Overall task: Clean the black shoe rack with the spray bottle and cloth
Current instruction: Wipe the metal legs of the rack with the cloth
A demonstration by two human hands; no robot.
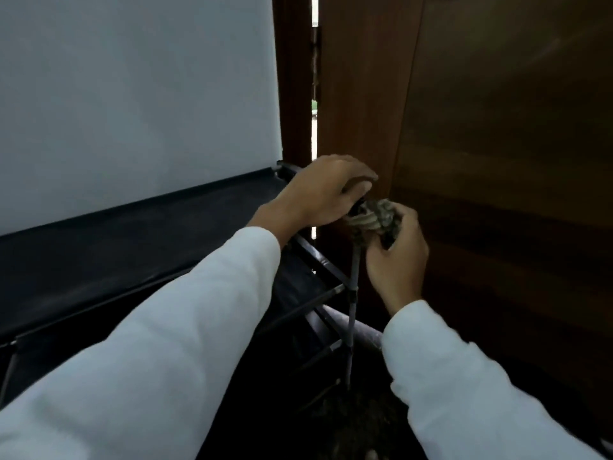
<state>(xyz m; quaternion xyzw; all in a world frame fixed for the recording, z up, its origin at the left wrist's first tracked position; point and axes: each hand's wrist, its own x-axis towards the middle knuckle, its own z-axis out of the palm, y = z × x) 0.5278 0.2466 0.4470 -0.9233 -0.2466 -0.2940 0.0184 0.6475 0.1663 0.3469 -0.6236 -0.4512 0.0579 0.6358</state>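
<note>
Black shoe rack [132,234] stands against the white wall [132,94]. My left grip [318,194] curls over its top corner; my right grip [398,260] clutches the bunched cloth [378,217] against the corner post.

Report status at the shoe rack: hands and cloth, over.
left grip on the shoe rack top corner; right grip holds cloth bunched round the corner post; spray bottle not in view; wooden door close on the right.

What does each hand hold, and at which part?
The right hand grips the bunched cloth against the rack's corner post; left hand cups that post's top.
</note>
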